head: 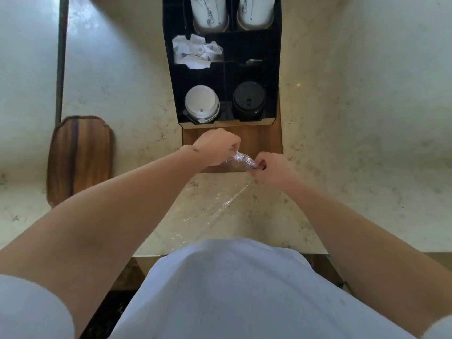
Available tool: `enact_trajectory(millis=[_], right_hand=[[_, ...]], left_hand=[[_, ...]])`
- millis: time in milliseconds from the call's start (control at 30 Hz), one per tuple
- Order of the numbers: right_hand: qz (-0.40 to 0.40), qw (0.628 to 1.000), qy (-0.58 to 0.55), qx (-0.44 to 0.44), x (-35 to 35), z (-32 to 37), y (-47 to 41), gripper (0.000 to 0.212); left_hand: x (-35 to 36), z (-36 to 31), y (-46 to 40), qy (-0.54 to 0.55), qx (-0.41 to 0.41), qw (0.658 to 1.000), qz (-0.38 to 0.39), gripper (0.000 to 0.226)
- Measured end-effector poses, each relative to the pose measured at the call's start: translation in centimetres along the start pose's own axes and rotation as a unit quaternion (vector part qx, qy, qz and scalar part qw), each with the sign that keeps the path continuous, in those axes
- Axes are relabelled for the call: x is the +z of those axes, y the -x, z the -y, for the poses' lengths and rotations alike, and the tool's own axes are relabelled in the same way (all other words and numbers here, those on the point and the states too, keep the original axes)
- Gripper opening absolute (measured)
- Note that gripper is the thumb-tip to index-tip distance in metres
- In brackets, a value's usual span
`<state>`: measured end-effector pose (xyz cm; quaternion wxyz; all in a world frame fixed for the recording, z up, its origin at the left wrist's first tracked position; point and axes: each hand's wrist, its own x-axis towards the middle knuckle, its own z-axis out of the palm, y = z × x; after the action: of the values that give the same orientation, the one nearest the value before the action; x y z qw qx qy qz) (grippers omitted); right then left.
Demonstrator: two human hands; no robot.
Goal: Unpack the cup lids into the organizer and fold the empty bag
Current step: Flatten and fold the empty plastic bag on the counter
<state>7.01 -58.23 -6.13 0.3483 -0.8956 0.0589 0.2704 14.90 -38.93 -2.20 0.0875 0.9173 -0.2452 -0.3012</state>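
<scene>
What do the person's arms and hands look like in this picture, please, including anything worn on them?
Both forearms are bare, with no watch, bracelet, ring or glove to be seen on the left hand or the right hand. Short pale sleeves show at the lower corners, of the same pale cloth as the shirt. The right hand's fingernails look dark, perhaps painted.

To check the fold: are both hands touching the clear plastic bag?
Touching. The head view shows the left hand and right hand each pinching an end of the clear plastic bag.

Organizer (269, 69) sat on counter (342, 143); lids (201, 104) in its near compartments, cups (209, 11) behind; board (80, 155) lay left.
</scene>
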Motion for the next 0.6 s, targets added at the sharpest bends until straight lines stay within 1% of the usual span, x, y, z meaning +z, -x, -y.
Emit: enact_trajectory(millis=[100,200,300,400,500,533,600], right_hand=[[-0.017,1.0,0.025,-0.006,0.6,-0.1,0.0,0.014],[-0.038,0.997,0.056,-0.023,0.6,-0.4,0.0,0.01],[-0.075,0.99,0.092,-0.083,0.5,-0.7,0.4,0.01],[-0.098,0.977,0.117,-0.149,0.7,-0.6,0.8,0.012],[-0.114,0.969,0.129,-0.179,1.1,-0.3,0.9,0.016],[-0.117,0.967,0.133,-0.182,1.2,-0.2,0.8,0.016],[-0.119,0.967,0.137,-0.178,1.3,-0.1,0.7,0.016]], left_hand=[[0.4,0.8,-0.1,0.024,-0.002,1.0,-0.013,0.007],[0.6,1.9,-0.3,0.005,0.013,1.0,-0.013,0.014],[0.7,2.9,-0.3,0.001,0.033,0.999,-0.032,0.015],[1.1,3.2,0.2,-0.023,0.072,0.994,-0.084,0.017],[1.7,3.1,0.5,-0.078,0.128,0.979,-0.138,0.03],[1.9,3.0,0.6,-0.095,0.151,0.972,-0.154,0.028],[2.3,3.1,0.7,-0.114,0.192,0.958,-0.181,0.017]])
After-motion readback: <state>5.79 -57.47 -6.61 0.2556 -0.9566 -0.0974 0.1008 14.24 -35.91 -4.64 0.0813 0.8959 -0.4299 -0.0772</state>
